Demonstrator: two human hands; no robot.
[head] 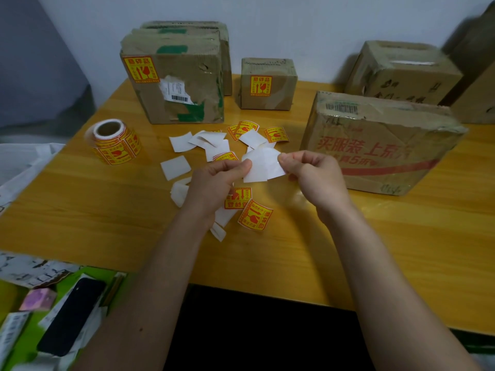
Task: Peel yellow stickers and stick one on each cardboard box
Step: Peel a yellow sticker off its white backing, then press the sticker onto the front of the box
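Note:
My left hand [214, 180] and my right hand [313, 175] pinch opposite edges of one sticker piece [263, 167], its white back facing me, above the table's middle. Loose yellow stickers [254, 215] and white backing scraps [209, 143] lie around my hands. A sticker roll [113, 141] stands at the left. The tall box [176, 84] and the small box [267, 84] each carry a yellow sticker on the front. The big box with red print [375, 145] and the box behind it [401, 73] show no yellow sticker.
The wooden table [107, 210] has its front edge near me. Another box [209, 30] stands behind the tall one. At the lower left lie a black phone [72, 317], papers and a pink block [37, 298]. More cardboard [476, 97] leans at the far right.

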